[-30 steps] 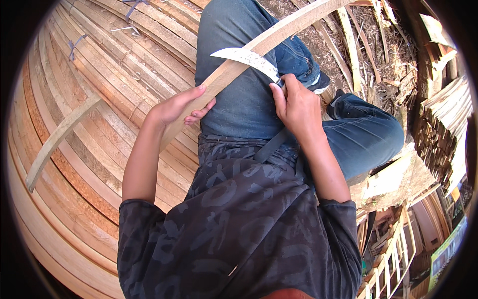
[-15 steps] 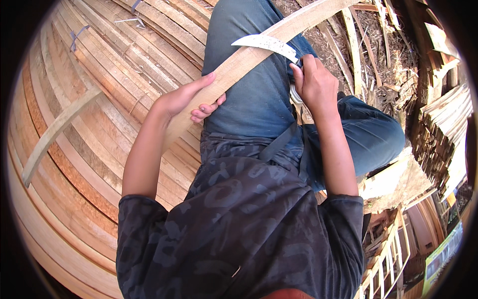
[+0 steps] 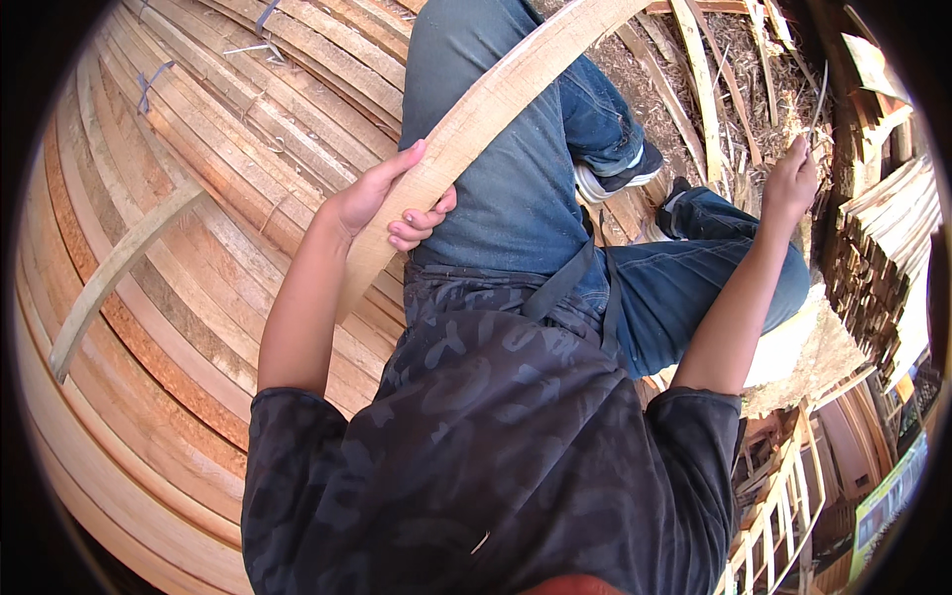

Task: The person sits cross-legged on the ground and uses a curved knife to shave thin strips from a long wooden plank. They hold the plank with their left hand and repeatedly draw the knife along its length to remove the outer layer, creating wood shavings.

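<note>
My left hand [image 3: 369, 201] is wrapped round a long pale wooden plank [image 3: 501, 99], thumb on top and fingers curled over the near edge. The plank lies slantwise across my jeans-clad thigh, its far end reaching past the upper edge of the view. Out to the right, well away from the plank, my right hand [image 3: 790, 185] is closed round the handle of a curved knife. Its blade [image 3: 822, 97] points up and away and appears nearly edge-on, as a thin line. The handle is hidden in my fist.
Stacked long boards [image 3: 198, 327] fill the left side, with a curved wooden strip [image 3: 119, 263] lying across them. Offcuts and shavings [image 3: 729, 94] cover the ground ahead. Piled thin slats [image 3: 892, 233] stand at the right, near a wooden block [image 3: 823, 347] by my right knee.
My right hand has swung the knife off the plank, out to the right. The plank has shifted a little toward the left in view, with my left hand still round it.
</note>
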### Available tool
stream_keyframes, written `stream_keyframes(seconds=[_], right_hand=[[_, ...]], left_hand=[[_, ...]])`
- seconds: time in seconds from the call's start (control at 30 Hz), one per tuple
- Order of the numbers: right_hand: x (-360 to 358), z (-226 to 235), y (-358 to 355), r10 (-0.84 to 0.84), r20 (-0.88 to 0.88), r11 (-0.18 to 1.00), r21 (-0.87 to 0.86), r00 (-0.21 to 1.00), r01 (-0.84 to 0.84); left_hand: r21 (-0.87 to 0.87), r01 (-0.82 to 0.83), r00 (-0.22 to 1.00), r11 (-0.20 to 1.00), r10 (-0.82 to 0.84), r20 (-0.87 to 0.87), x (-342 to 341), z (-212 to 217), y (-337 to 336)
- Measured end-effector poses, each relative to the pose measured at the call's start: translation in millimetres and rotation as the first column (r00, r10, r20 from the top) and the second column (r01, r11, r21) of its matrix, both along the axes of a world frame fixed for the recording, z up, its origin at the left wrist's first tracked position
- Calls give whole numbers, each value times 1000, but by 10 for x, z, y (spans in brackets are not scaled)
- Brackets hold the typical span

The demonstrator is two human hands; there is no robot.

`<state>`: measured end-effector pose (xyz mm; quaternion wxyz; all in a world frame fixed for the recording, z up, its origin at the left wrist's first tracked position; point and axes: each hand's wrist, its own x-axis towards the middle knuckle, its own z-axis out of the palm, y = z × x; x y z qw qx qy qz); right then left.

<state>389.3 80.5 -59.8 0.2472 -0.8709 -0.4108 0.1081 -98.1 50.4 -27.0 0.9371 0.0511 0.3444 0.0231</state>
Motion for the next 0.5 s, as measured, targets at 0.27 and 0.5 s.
stream_keyframes(seconds=[0.27, 0.5], right_hand=[[-1321, 607, -929, 396, -238, 916, 30, 887, -401], [-863, 1068, -1442, 455, 27, 891, -28, 890, -454]], left_hand=[[-12, 118, 986, 993, -116, 124, 604, 181, -138], [131, 312, 927, 941, -331, 177, 1202, 372, -234]])
